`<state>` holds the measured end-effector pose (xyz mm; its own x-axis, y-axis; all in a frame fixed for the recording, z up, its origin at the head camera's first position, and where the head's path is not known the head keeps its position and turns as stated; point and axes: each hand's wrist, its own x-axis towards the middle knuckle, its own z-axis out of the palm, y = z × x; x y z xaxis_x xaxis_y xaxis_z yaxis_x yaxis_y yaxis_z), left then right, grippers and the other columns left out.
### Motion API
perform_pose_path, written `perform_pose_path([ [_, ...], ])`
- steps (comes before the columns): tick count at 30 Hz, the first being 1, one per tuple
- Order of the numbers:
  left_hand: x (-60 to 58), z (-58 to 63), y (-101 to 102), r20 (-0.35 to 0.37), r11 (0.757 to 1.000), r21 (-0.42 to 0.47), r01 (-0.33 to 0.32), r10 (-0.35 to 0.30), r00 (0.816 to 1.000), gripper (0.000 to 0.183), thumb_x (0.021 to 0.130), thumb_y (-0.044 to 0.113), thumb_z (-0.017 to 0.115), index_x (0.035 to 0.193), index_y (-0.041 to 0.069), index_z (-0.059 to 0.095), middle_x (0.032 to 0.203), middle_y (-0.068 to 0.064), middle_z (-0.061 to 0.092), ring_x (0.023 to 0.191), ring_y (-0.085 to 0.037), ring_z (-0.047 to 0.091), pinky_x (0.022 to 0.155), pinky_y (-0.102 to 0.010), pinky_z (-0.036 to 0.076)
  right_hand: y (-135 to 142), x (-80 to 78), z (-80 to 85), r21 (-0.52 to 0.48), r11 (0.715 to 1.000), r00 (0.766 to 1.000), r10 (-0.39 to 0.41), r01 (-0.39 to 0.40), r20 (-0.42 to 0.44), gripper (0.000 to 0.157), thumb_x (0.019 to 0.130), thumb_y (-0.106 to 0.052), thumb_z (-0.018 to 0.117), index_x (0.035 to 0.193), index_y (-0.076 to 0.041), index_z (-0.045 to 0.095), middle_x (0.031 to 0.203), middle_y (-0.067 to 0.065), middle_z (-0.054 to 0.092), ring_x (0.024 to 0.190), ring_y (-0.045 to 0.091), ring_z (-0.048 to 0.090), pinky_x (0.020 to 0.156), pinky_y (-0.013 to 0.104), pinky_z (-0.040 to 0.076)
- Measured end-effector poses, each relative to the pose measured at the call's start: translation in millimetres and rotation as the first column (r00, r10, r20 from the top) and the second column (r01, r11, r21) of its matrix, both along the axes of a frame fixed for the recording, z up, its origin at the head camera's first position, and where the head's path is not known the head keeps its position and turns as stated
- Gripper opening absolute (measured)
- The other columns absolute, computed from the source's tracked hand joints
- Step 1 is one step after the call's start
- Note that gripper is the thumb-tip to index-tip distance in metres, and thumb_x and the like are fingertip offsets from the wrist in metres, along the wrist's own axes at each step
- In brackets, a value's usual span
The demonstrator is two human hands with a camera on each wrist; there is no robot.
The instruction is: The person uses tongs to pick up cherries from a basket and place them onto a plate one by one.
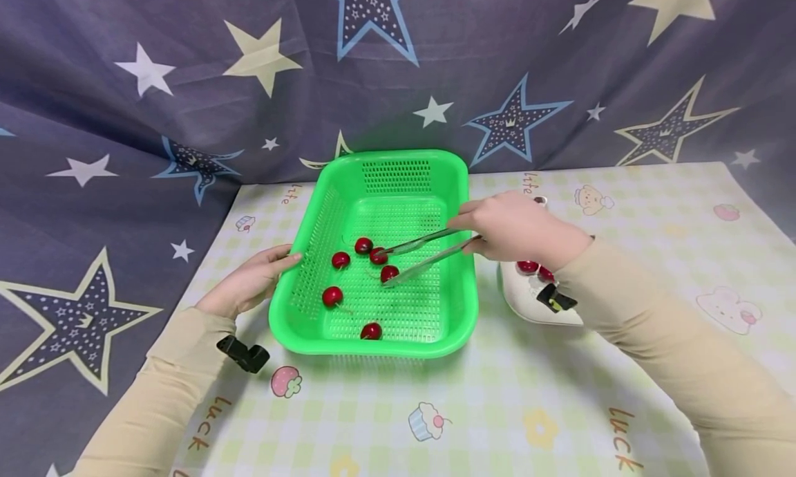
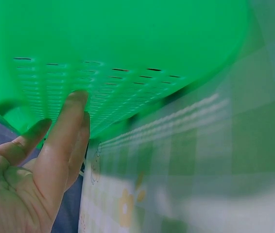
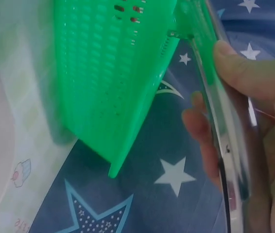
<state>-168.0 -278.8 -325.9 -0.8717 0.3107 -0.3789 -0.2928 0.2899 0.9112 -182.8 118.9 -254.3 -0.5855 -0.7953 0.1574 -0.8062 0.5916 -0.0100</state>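
The green plastic basket [image 1: 373,349] stands on the table with several red cherries [image 1: 332,296] on its perforated floor. My left hand [image 1: 256,278] holds the basket's left side, thumb over the rim. In the left wrist view, its long fingers [image 2: 62,141] lie against the slotted outer wall. My right hand [image 1: 516,228] grips metal tongs [image 1: 429,259] that reach over the basket's right rim. Their spread tips are down among the cherries, one at a cherry [image 1: 378,256], the other at a cherry [image 1: 390,274] nearer me. The right wrist view shows thumb and fingers around the tongs' metal arms [image 3: 220,111].
Right of the basket, partly hidden under my right forearm, sits a white dish [image 1: 535,301] with cherries [image 1: 527,267] in it. A checked tablecloth [image 1: 485,408] covers the table. A dark star-patterned curtain [image 1: 205,117] hangs right behind the basket.
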Motion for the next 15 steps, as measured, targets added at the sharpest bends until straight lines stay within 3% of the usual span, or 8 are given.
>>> perform_pose_path([
  [4, 0.2, 0.9, 0, 0.001, 1.000, 0.000, -0.002, 0.002, 1.000, 0.065, 0.103, 0.031, 0.039, 0.150, -0.003, 0.010, 0.137, -0.012, 0.038, 0.099, 0.003, 0.056, 0.088, -0.022, 0.051, -9, -1.5, -0.9, 0.056, 0.998, 1.000, -0.015, 0.015, -0.006, 0.029, 0.075, -0.019, 0.079, 0.102, -0.014, 0.071, 0.088, 0.002, 0.068, 0.072, 0.021, 0.065, 0.061, 0.040, 0.054],
  [15, 2.1, 3.5, 3, 0.004, 1.000, -0.008, -0.010, 0.010, 1.000, 0.065, 0.103, 0.031, 0.038, 0.150, -0.003, 0.009, 0.147, -0.024, 0.025, 0.097, 0.003, 0.056, 0.088, -0.022, 0.051, -26, -8.2, -7.7, 0.138, 0.990, 0.999, -0.034, 0.036, -0.015, 0.029, 0.072, -0.023, 0.082, 0.099, -0.015, 0.072, 0.083, 0.001, 0.067, 0.068, 0.022, 0.063, 0.060, 0.038, 0.055],
])
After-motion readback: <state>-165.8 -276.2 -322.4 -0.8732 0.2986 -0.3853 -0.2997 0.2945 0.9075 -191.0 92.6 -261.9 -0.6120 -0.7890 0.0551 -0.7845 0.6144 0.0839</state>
